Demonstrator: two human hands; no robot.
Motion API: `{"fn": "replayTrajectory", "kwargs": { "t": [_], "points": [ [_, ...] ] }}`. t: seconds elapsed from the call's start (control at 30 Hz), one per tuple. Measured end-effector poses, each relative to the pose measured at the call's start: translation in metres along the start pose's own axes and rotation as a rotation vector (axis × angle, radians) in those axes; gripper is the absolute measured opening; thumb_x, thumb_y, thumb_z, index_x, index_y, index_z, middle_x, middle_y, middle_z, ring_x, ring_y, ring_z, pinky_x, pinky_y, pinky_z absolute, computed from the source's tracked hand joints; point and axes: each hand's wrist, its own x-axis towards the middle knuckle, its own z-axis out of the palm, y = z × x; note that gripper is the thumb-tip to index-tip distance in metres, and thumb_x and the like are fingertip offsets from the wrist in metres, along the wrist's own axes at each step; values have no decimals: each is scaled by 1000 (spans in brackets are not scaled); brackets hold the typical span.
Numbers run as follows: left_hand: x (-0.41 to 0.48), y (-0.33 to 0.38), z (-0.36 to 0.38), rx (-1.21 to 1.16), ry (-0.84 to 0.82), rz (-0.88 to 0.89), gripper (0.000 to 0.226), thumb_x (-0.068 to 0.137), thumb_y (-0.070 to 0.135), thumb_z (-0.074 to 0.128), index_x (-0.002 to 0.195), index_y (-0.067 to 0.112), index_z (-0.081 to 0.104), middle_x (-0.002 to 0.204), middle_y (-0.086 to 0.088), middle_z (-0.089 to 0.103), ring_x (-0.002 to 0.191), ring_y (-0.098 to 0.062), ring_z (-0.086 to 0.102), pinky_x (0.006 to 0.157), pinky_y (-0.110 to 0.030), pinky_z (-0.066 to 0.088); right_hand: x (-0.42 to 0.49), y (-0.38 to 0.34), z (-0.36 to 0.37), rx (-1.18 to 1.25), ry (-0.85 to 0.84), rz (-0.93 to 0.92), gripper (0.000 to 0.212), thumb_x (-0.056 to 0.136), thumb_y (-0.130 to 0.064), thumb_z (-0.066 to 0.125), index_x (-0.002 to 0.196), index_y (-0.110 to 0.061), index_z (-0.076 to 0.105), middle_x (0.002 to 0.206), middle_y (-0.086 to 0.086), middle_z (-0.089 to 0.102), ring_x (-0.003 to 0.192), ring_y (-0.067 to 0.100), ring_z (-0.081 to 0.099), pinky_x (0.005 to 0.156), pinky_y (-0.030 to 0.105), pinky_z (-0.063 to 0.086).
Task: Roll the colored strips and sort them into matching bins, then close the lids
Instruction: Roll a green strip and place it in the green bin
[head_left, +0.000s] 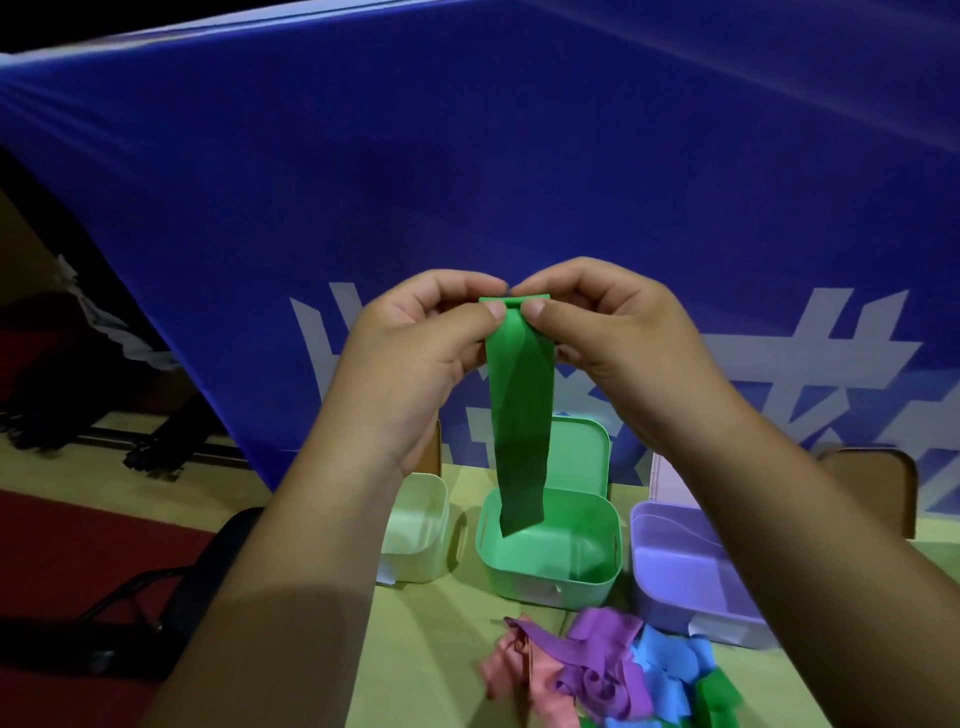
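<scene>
Both hands hold a green strip (521, 415) up in front of me by its top edge, which is folded over a little. My left hand (415, 353) pinches the top left corner and my right hand (613, 338) pinches the top right. The strip hangs straight down, its lower end dangling over the open green bin (550, 571). That bin's lid (582, 452) stands upright behind it. A white bin (421, 535) stands to the left and a purple bin (685, 571) to the right, both open. A heap of loose strips (608, 670) in pink, purple, blue and green lies on the table in front.
The bins stand on a yellow-green table (431, 649). A blue banner (467, 182) with white characters hangs right behind them. A dark chair (171, 587) stands on the red floor to the left of the table. Brown objects are partly visible behind the white and purple bins.
</scene>
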Motion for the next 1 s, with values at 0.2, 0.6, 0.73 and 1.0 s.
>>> {"fn": "replayTrajectory", "kwargs": {
  "t": [0.2, 0.6, 0.73, 1.0],
  "points": [
    [2, -6, 1, 28, 29, 24, 13, 98, 4, 74, 111, 6, 76, 106, -15, 80, 100, -30, 79, 92, -41, 64, 2, 5, 0, 2, -2, -8, 13, 101, -5, 69, 111, -8, 77, 101, 17, 79, 102, 38, 77, 92, 47, 63],
    [8, -12, -3, 84, 61, 94, 19, 94, 3, 78, 108, 16, 79, 102, -8, 79, 103, -26, 77, 95, -42, 61, 8, 8, 1, -39, 14, -13, 10, 100, -14, 73, 107, -8, 77, 72, -5, 72, 65, 2, 64, 60, 16, 50],
    [7, -13, -3, 45, 59, 72, 18, 96, 7, 78, 114, 12, 77, 107, -12, 79, 107, -32, 77, 100, -48, 62, 10, 4, 2, -69, -2, -31, 8, 100, -11, 73, 107, -11, 76, 83, 3, 77, 77, 12, 73, 70, 22, 57],
    [5, -17, -6, 87, 30, 41, 18, 103, 18, 71, 116, 8, 77, 108, -14, 81, 104, -32, 79, 93, -47, 64, 13, 1, -5, -188, -33, -59, 16, 101, -12, 72, 115, -18, 75, 96, -1, 79, 97, 17, 77, 88, 30, 63]
  ]
}}
